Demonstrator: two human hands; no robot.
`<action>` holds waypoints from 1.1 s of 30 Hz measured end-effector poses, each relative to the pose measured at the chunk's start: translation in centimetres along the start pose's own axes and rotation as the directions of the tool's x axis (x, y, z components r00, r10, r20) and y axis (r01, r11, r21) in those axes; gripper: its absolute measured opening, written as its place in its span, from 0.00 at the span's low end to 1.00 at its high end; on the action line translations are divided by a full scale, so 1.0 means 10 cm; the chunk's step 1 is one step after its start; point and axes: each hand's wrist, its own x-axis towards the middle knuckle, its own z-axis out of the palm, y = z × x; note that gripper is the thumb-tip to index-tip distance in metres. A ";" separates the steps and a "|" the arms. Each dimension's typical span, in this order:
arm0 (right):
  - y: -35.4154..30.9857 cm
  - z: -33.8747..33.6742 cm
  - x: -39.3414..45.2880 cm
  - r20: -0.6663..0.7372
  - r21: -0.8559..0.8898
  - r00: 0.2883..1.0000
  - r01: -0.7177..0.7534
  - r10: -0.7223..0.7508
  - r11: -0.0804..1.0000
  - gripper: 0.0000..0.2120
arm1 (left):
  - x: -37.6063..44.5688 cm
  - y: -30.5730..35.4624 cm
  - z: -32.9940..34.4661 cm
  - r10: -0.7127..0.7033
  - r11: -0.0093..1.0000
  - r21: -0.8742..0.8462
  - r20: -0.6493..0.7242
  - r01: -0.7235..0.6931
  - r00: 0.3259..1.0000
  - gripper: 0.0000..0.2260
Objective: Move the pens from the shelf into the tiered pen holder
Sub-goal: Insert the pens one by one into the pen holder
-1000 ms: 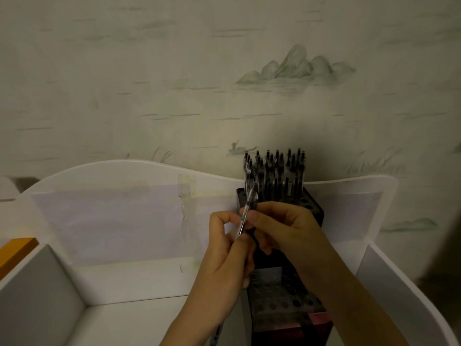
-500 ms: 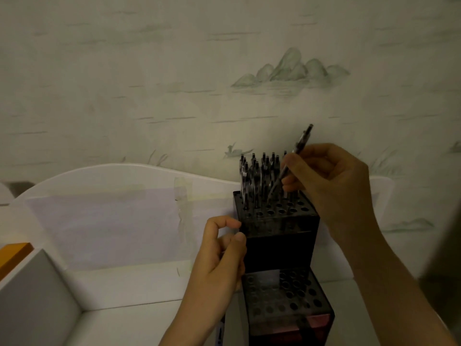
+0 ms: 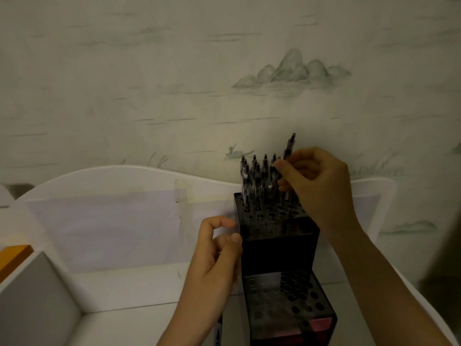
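The dark tiered pen holder (image 3: 277,236) stands on the white shelf (image 3: 129,295). Several pens (image 3: 254,181) stand upright in its upper tier. The lower tier (image 3: 289,303) shows only open holes. My right hand (image 3: 321,188) pinches one pen (image 3: 289,147) above the upper tier's right side, tip pointing down among the holes. My left hand (image 3: 214,258) sits against the holder's left side with curled fingers. The dark end of another pen (image 3: 218,332) pokes out below its wrist, apparently held in the palm.
The shelf has a curved white back panel (image 3: 112,176) with a taped sheet of paper (image 3: 104,228). A grey divider (image 3: 37,295) stands at the left, with an orange object (image 3: 13,255) beyond it. Painted wallpaper lies behind.
My right hand took a pen from my left hand, lifted it over the holder, and has now lowered it toward the upper tier's holes. My left hand stayed beside the holder.
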 end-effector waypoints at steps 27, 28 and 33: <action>0.13 0.07 -0.13 0.060 -0.234 0.998 -0.021 0.036 0.972 0.09 | 0.02 0.00 0.05 0.021 1.000 0.003 -0.004 -0.021 1.000 0.04; 0.16 0.07 -0.15 0.063 -0.272 0.998 -0.011 0.029 0.962 0.10 | 0.02 0.01 0.05 0.022 1.000 0.001 -0.005 -0.022 1.000 0.04; 0.19 0.06 -0.25 0.050 -0.355 0.998 0.045 -0.029 0.934 0.09 | 0.02 0.03 0.06 0.025 1.000 0.002 -0.019 -0.025 1.000 0.06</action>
